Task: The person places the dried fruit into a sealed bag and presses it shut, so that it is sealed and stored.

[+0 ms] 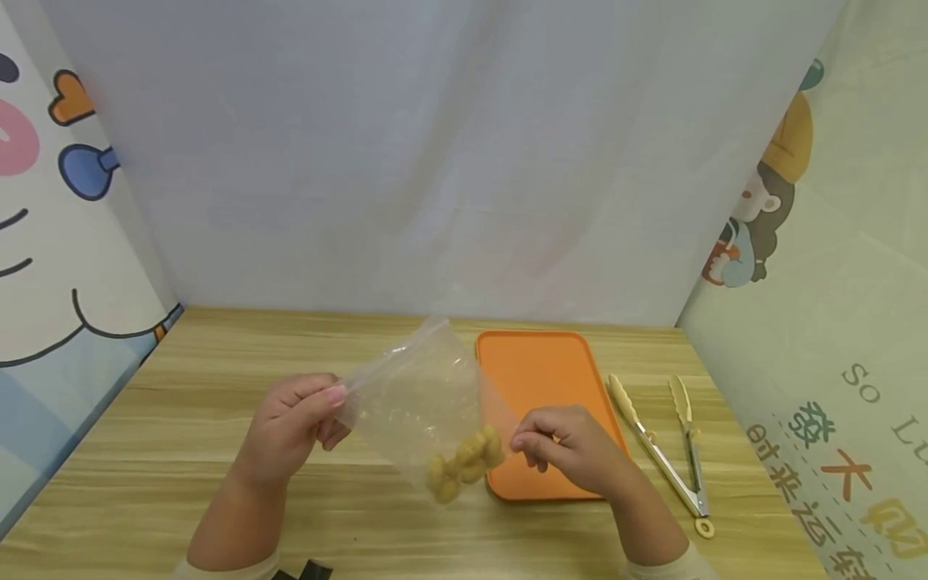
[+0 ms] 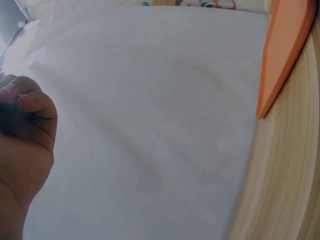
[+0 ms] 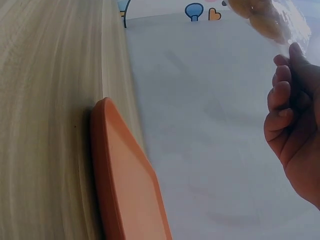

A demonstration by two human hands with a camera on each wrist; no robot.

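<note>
Hands: your left hand (image 1: pixel 293 419) and right hand (image 1: pixel 565 447) each pinch a side of the bag.
Bag: clear plastic bag (image 1: pixel 420 399) of yellow snacks (image 1: pixel 464 463), held above the table (image 1: pixel 181 451).
Tray: orange tray (image 1: pixel 544 379) beside the tongs (image 1: pixel 663 443).

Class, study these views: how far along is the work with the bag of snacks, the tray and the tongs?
Done: the yellow snack pieces already sit in the clear plastic bag, and the orange tray lies bare. In hand: the left hand and right hand pinch the bag's opposite edges, holding it above the table. Left: the bag looks unsealed, though that is hard to tell; the tongs lie untouched beside the tray.
</note>
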